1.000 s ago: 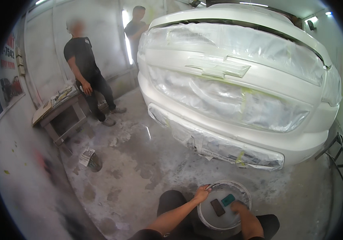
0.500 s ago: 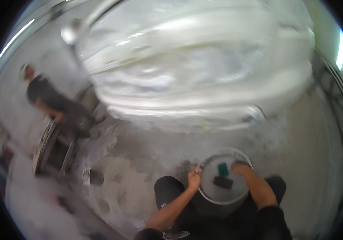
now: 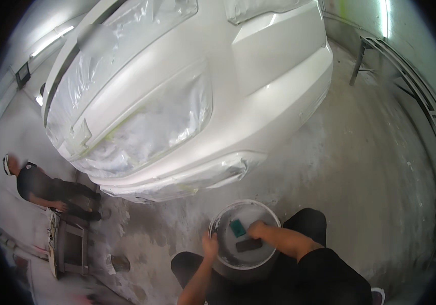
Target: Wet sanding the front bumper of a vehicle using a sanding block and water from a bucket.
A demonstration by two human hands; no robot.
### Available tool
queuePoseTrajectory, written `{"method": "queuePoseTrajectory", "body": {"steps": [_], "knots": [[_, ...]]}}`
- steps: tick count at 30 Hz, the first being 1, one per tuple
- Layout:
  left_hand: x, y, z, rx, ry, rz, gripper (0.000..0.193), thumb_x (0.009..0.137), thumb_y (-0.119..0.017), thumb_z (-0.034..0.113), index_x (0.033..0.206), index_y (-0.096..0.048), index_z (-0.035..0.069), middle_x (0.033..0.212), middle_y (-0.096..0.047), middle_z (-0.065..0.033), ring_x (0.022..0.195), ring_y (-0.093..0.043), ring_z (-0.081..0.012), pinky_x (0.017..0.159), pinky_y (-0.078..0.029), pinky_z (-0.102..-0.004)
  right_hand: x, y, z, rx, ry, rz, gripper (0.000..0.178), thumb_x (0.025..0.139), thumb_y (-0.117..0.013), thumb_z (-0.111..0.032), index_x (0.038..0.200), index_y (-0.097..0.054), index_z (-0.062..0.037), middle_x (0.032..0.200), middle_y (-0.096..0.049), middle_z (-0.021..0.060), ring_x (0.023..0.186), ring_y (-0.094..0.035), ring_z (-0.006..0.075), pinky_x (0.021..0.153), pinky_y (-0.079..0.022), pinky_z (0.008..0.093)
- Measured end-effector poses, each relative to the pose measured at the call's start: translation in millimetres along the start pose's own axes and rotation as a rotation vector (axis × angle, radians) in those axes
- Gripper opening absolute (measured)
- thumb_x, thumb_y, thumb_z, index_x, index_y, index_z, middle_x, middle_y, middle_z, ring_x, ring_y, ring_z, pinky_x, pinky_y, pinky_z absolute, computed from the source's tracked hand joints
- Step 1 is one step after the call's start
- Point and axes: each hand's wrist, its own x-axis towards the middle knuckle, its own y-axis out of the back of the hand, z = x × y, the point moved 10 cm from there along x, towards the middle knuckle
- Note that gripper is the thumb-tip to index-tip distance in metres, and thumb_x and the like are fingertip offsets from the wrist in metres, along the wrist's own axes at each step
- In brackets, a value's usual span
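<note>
Inside the round bucket [image 3: 245, 204], a green block [image 3: 238, 228] sits left of centre, and a dark block [image 3: 249, 246] lies towards the near rim, both in greyish, cloudy liquid [image 3: 228, 254]. The green block's long axis points roughly from the near rim to the far one; the dark block's runs from left to right. Nearer to both is the right hand [image 3: 256, 230], reaching in over the bucket's right rim, its fingers just right of the green block; I cannot tell how far they open or whether they hold anything. The left hand [image 3: 210, 245] is curled closed on the left rim. A second earlier, the dark block slanted lengthwise, left of the green one; now it lies crosswise, nearer than it. Beyond the bucket, the white car [image 3: 258, 66] has shifted left in view.
</note>
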Motion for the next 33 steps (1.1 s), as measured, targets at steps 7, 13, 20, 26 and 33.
{"method": "queuePoseTrajectory", "body": {"steps": [7, 13, 20, 26, 33], "knots": [[-5.9, -8.0, 23.5, 0.238, -0.093, 0.076, 0.038, 0.1, -0.071, 0.016, 0.132, -0.067, -0.004, 0.095, -0.077, -0.0256, 0.083, -0.075, -0.0479, 0.078, -0.057, -0.0553, -0.3, 27.5, 14.0, 0.15, -0.079, 0.188, 0.028, 0.096, -0.069, -0.016, 0.118, -0.083, -0.0101, 0.124, -0.08, 0.0135, 0.114, -0.078, 0.0355, 0.088, -0.064, 0.0521], [2.0, 10.2, 11.4, 0.444, -0.084, 0.165, 0.034, 0.098, -0.074, 0.021, 0.124, -0.069, -0.001, 0.099, -0.075, -0.0314, 0.097, -0.072, -0.0542, 0.085, -0.056, -0.0579, 3.7, 38.4, -5.9, 0.138, -0.014, 0.149, 0.025, 0.095, -0.068, -0.017, 0.115, -0.084, -0.0117, 0.117, -0.081, 0.0122, 0.112, -0.078, 0.0327, 0.088, -0.063, 0.0493], [-1.5, 0.0, 26.6, 0.348, -0.077, 0.098, 0.032, 0.098, -0.071, 0.014, 0.124, -0.068, -0.003, 0.104, -0.074, -0.0329, 0.101, -0.071, -0.0549, 0.088, -0.055, -0.0584, 6.8, 41.6, -1.5, 0.097, 0.024, 0.078, 0.027, 0.093, -0.069, -0.017, 0.115, -0.083, -0.0106, 0.121, -0.08, 0.0127, 0.114, -0.077, 0.0334, 0.094, -0.062, 0.0477], [-4.2, 14.4, 15.3, 0.333, -0.125, 0.135, 0.031, 0.095, -0.072, 0.011, 0.122, -0.068, -0.005, 0.106, -0.072, -0.0362, 0.105, -0.07, -0.0562, 0.091, -0.054, -0.0598, 20.2, 36.0, 9.7, 0.101, -0.04, 0.114, 0.03, 0.093, -0.064, -0.018, 0.117, -0.083, -0.0138, 0.124, -0.079, 0.014, 0.115, -0.076, 0.0354, 0.098, -0.06, 0.0486], [41.0, -34.1, 39.9, 0.235, -0.164, -0.157, 0.033, 0.095, -0.068, 0.017, 0.122, -0.07, -0.001, 0.111, -0.075, -0.032, 0.11, -0.07, -0.0539, 0.096, -0.055, -0.0597, 34.8, -33.3, 82.6, 0.307, -0.034, 0.198, 0.032, 0.091, -0.061, -0.021, 0.114, -0.078, -0.0071, 0.12, -0.076, 0.0222, 0.108, -0.073, 0.0442, 0.097, -0.057, 0.0516]]}}
